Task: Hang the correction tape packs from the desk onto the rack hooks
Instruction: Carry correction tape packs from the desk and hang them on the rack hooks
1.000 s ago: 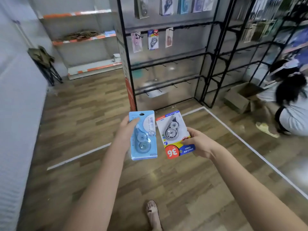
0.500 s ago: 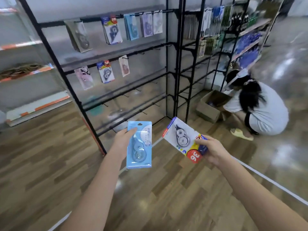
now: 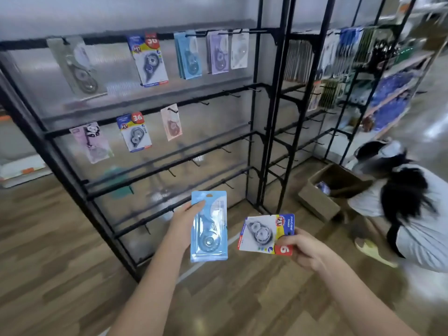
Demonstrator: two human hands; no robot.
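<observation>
The rack point(image 3: 155, 132), a tall black frame with a clear back panel, fills the left and middle of the view; a second rack point(image 3: 339, 76) stands to its right, well stocked, and a person point(image 3: 412, 209) crouches by a box point(image 3: 322, 192) on the floor at far right. On the near rack the top rail carries five hung packs and the second rail three, among them a matching "36" pack point(image 3: 135, 132); the right end of the second rail and the two lower rails show bare hooks point(image 3: 228, 93). The hands are apart, each clamped on one pack: the left hand point(image 3: 184, 221) holds the blue pack point(image 3: 209, 226) upright by its left edge, hang-hole up, and the right hand point(image 3: 303, 246) pinches the white pack point(image 3: 264, 235) at its lower right corner, turned sideways. Both packs sit low, near the bottom rail and well short of any hook. The likeliest slip, I judge, is the white pack: held by one corner and lying sideways, it must be turned before its hole can meet a hook, and a loose pinch could drop it. The hooks are thin and jut forward, so a misjudged hole may snag or bend the card. There is open floor between rack and body, but stepping right would crowd the crouching person and box.
</observation>
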